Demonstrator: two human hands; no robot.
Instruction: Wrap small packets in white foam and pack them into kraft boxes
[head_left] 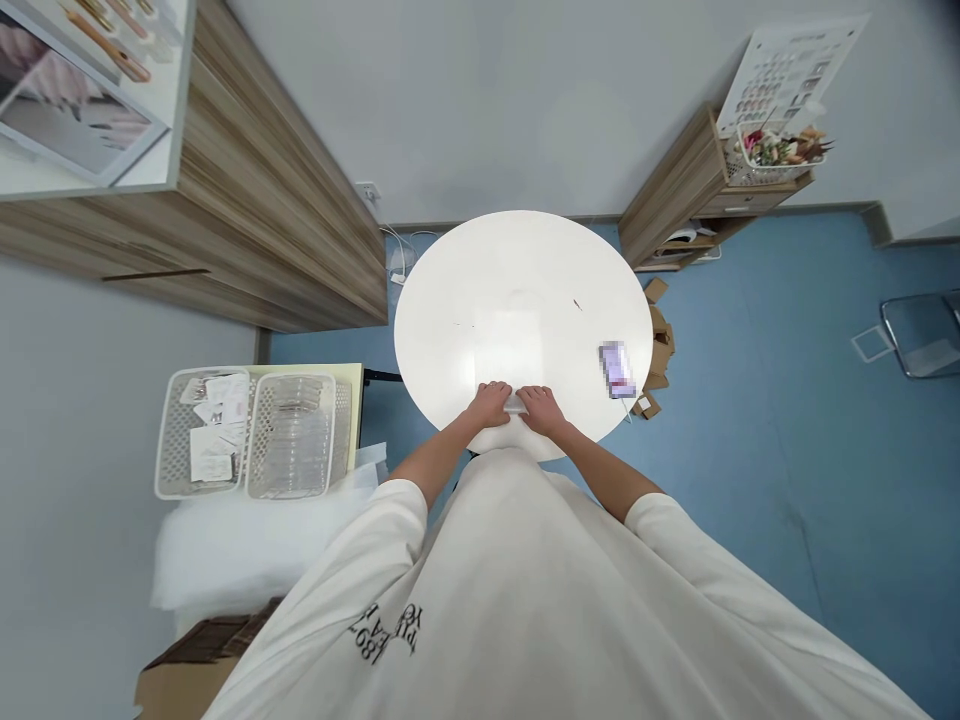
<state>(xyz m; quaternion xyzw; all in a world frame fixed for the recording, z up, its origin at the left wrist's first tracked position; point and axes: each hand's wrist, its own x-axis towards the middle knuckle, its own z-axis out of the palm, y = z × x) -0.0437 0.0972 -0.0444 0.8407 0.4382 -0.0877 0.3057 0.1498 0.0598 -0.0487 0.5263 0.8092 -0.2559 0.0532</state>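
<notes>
Both hands are at the near edge of a round white table (517, 255). Between them lies a small, flat, see-through plastic case (515, 404), mostly covered by the fingers. My left hand (491, 404) grips its left end with the fingers curled together. At the right end, my right hand (540, 409) holds it the same way. The hands are close together with a narrow gap, and the case's exact shape is hidden. A phone (616, 370), blurred in the picture, rests to the right with a white cable by it.
Left of the table, one white basket (163, 440) holds cards and packets; another basket (253, 470) holds clear plastic cases. Wooden cabinets (300, 200) stand behind left. Cardboard (660, 345) lies beyond the table's right edge. A small dark mark (577, 304) shows on the tabletop.
</notes>
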